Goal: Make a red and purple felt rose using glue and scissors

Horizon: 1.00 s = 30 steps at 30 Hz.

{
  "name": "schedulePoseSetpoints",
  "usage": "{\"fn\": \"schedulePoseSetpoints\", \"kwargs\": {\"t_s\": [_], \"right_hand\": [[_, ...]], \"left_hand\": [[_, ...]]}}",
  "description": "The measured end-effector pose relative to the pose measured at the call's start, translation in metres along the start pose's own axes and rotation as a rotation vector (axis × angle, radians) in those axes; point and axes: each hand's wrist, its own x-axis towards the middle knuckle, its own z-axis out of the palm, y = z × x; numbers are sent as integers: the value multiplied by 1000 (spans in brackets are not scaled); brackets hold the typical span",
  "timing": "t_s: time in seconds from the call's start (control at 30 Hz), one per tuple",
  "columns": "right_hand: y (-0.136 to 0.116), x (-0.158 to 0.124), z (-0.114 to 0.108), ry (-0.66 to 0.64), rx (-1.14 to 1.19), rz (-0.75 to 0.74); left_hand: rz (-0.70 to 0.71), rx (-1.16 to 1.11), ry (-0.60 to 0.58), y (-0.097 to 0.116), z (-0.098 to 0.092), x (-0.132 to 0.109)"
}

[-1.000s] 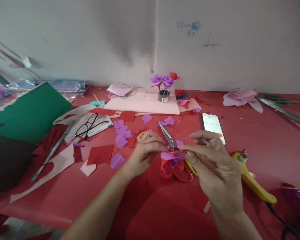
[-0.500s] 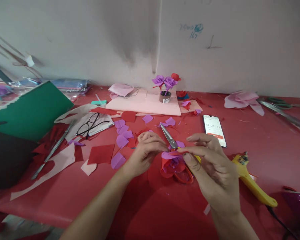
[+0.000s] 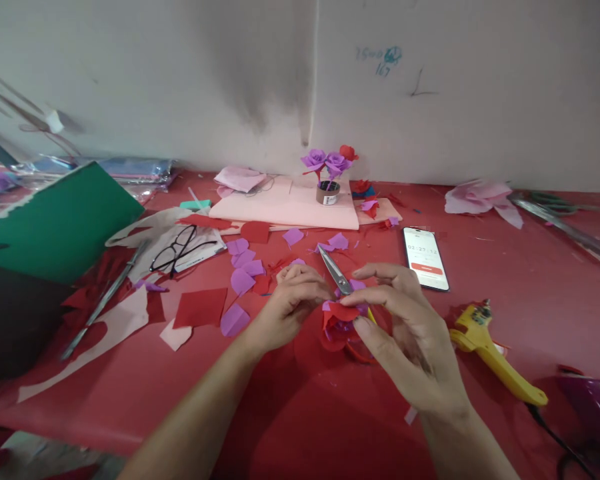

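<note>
Fingers point(image 3: 307, 292) of the left hand point(image 3: 290, 307) gripped the red-and-purple paper flower point(image 3: 336, 328) in front of the scissors point(image 3: 334, 270); right hand point(image 3: 415, 347) thumb and forefinger were at its petal edge, couldn't tell if pinched. Phone point(image 3: 427, 259) lay beyond on red surface point(image 3: 510, 267).

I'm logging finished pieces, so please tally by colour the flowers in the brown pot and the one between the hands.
Purple flowers in the pot: 2
Red flower there: 1
Red-and-purple flower between left hand and right hand: 1
Total: 4
</note>
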Motion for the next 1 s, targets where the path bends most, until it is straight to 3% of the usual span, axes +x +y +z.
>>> {"fn": "schedulePoseSetpoints", "kwargs": {"t_s": [0.23, 0.4, 0.67, 0.77, 1.0], "right_hand": [[4, 2, 1, -8, 93, 41], [15, 4, 2, -12, 310, 122], [17, 14, 9, 30, 858, 606], [16, 16, 12, 32, 917, 591], [14, 13, 13, 69, 968, 518]], "left_hand": [[-167, -254, -26, 5, 5, 1], [-304, -370, -5, 6, 9, -3], [-434, -694, 80, 2, 16, -3], [-471, -700, 138, 0, 16, -4], [-525, -701, 140, -7, 18, -4]]}}
